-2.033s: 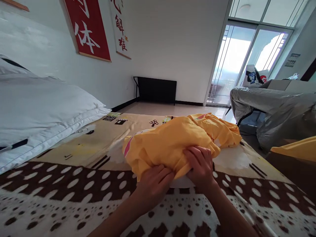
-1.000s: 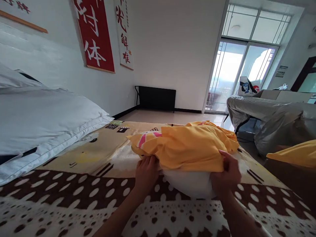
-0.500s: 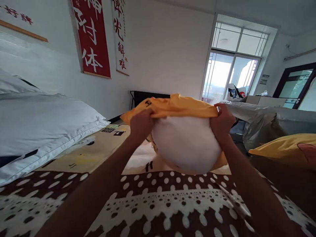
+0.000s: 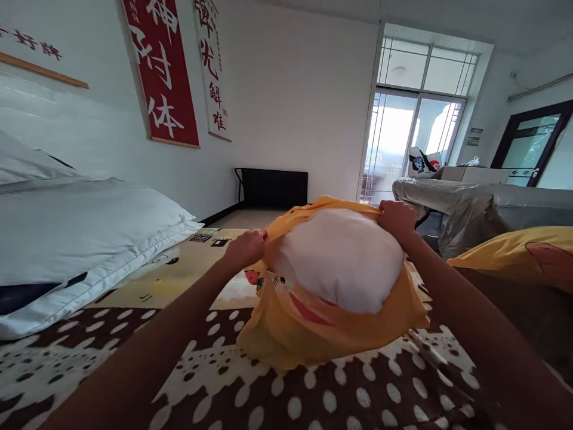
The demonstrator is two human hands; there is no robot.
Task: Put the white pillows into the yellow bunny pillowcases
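Observation:
A yellow pillowcase (image 4: 286, 337) printed with a cartoon face and a strawberry lies in front of me on the bed. Its mouth gapes toward me, and a plump white pillow (image 4: 344, 257) bulges out of the opening. At the left of the opening, my left hand (image 4: 247, 246) is closed on the pillowcase edge. My right hand (image 4: 398, 220) grips the far right part of the same edge. Both hands hold the fabric apart around the pillow, whose far side is hidden inside the case.
White pillows (image 4: 89, 233) are stacked at the left. A brown and cream patterned blanket (image 4: 215, 358) covers the bed. Another yellow pillow (image 4: 523, 257) lies at the right, near plastic-wrapped furniture (image 4: 528, 200). A black folded panel (image 4: 274, 188) leans at the back wall.
The pillowcase edge has been lowered and spread wider. The pillowcase now rests on the bed nearer me, its printed side showing below the white pillow. Both hands keep their hold.

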